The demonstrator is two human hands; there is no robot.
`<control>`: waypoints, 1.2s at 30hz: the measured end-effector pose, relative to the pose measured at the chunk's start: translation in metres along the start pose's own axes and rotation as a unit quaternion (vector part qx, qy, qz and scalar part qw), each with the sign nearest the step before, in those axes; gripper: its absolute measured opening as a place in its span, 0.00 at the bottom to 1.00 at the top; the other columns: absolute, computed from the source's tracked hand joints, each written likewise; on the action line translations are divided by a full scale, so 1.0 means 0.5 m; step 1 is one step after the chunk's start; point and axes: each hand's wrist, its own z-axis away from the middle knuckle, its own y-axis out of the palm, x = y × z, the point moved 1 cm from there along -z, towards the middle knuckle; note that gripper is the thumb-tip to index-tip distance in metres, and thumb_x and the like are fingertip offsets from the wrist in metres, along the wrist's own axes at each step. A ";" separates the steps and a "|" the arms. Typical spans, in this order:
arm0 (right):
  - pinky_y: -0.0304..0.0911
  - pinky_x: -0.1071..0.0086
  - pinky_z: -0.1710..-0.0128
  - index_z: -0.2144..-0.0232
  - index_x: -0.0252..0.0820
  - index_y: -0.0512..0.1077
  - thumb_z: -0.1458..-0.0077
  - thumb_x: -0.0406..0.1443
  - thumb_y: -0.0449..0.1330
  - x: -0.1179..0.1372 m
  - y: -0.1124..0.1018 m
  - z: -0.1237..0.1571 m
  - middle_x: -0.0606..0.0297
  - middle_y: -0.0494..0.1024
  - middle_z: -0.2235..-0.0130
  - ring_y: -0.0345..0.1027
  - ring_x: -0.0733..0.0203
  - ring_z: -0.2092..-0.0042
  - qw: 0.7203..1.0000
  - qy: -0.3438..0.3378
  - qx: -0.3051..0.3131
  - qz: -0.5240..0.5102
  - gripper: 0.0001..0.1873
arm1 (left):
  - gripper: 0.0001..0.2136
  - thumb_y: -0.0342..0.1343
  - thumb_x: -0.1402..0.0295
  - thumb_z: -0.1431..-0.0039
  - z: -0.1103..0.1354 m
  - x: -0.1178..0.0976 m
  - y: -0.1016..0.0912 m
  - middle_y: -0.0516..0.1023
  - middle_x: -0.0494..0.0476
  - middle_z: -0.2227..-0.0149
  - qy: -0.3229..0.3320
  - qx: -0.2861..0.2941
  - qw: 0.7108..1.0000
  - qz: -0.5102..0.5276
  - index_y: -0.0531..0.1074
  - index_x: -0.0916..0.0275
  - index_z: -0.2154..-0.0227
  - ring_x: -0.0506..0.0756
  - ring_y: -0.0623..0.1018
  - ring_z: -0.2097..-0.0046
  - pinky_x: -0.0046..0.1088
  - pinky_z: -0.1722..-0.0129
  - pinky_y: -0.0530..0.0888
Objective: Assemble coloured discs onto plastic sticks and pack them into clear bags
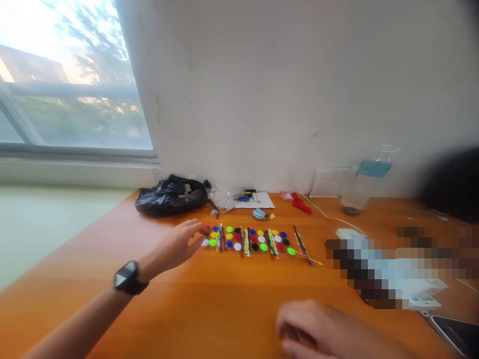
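Roughly four stick bundles [272,244] among discs [237,246]; left hand [175,247] touching red disc [207,230].

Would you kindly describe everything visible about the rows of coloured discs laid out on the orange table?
The coloured discs are small, round and flat, apparently plastic: blue, yellow, green, red, black and white. They lie in short rows across the orange table, separated by thin coloured sticks laid between them. The left hand reaches their left end, fingertips at a red disc; actual contact is unclear.
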 end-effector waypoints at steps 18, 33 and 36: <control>0.60 0.69 0.64 0.62 0.43 0.72 0.35 0.31 0.56 -0.040 0.062 -0.247 0.64 0.76 0.65 0.68 0.61 0.65 0.968 -0.173 -0.176 -0.054 0.06 | 0.12 0.54 0.63 0.37 -0.040 0.088 0.112 0.80 0.52 0.69 -0.066 -0.040 0.994 0.082 0.79 0.60 0.57 0.53 0.75 0.70 0.28 0.68 0.70; 0.58 0.69 0.65 0.64 0.42 0.70 0.37 0.29 0.56 -0.023 0.075 -0.240 0.66 0.74 0.67 0.66 0.62 0.67 0.972 -0.193 -0.129 -0.023 0.05 | 0.12 0.57 0.58 0.33 -0.040 0.082 0.103 0.78 0.54 0.63 -0.066 -0.078 0.985 0.137 0.80 0.60 0.59 0.51 0.73 0.69 0.26 0.69 0.69; 0.58 0.69 0.65 0.64 0.42 0.70 0.37 0.29 0.56 -0.020 0.075 -0.240 0.66 0.74 0.67 0.65 0.62 0.67 0.974 -0.190 -0.124 -0.025 0.05 | 0.10 0.55 0.60 0.32 -0.039 0.073 0.102 0.78 0.55 0.59 -0.038 -0.089 0.988 0.124 0.79 0.59 0.61 0.51 0.74 0.66 0.27 0.66 0.70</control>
